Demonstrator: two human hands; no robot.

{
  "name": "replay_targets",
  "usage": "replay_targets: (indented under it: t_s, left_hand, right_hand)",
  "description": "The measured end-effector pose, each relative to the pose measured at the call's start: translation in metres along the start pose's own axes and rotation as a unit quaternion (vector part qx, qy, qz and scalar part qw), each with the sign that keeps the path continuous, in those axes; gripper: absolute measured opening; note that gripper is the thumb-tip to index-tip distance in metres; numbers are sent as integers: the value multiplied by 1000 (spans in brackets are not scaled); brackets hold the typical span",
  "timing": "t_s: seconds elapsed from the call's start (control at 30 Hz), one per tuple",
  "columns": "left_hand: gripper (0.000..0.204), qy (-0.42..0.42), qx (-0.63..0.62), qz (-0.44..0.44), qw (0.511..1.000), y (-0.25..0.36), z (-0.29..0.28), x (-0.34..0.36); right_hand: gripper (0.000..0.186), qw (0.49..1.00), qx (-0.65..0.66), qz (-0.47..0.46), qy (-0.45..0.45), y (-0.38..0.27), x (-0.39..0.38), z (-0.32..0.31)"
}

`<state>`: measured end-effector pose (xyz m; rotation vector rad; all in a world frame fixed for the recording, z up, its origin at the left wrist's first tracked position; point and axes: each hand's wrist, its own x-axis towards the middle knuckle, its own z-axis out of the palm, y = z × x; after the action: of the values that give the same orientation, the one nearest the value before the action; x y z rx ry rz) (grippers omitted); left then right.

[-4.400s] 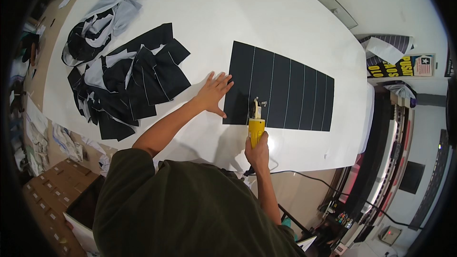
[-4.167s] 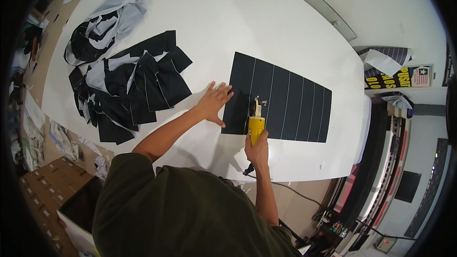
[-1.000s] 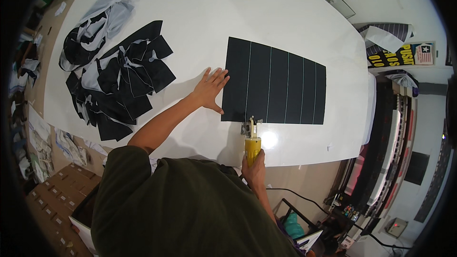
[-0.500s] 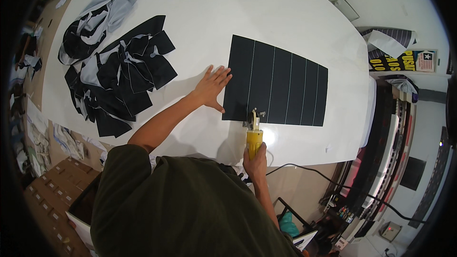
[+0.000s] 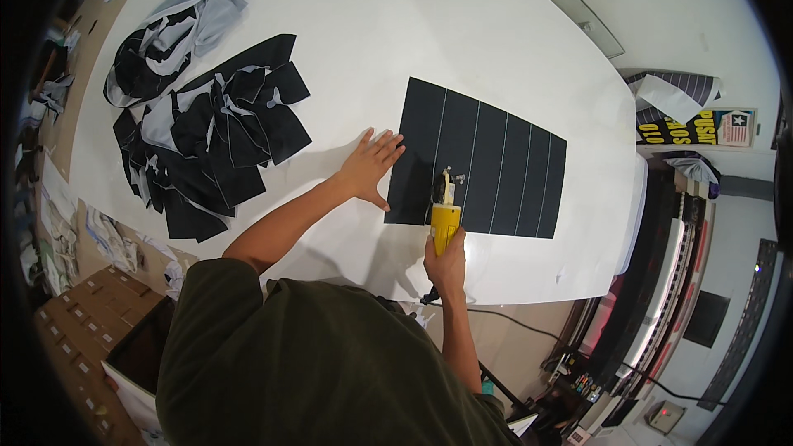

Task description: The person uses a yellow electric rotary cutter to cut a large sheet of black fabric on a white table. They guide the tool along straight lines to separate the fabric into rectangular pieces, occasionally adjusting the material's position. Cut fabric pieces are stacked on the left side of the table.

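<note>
Straight ahead of the right hand (image 5: 447, 264), on the white counter (image 5: 355, 0), lies a dark sheet (image 5: 516, 177), its pale lines running away from the body. The right hand is closed around a yellow handheld cutter (image 5: 446, 223), whose long axis points away from the person, nearly along those lines. The cutter's head is over the sheet's near part, at the leftmost line; the head hides the blade, so whether it sits exactly on the line is hard to tell. Beside the sheet's left edge, the left hand (image 5: 370, 167) is spread wide, palm down and gripping nothing, its fingertips seemingly touching that edge. Of the two, the right is nearer the line. The sheet looks flat, matte and nearly black, a tapering panel, taller at its left edge than its right, divided by thin pale lines into upright bands.
</note>
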<state>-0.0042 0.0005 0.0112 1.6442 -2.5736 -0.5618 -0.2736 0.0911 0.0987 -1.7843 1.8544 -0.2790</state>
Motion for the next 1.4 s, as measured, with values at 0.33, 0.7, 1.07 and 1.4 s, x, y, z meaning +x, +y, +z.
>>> replay_targets:
  t_s: [0.33,0.7,1.07,1.4]
  left_hand:
    - [143,11,-5,0,1000,-2,2,-1]
    - [142,32,-22,6,999,-4,3,-3]
    - [141,51,-21,7,998,-5,4,-4]
    - [138,47,-50,7,998,-5,-5,-6]
  right_hand:
    - [49,1000,2,5,-4,-17,61,0]
    - [48,999,-21,-40,28,-25,122,4]
    - [52,999,-33,-28,19,-48,175,0]
    - [55,997,-48,-44,35,-60,213,0]
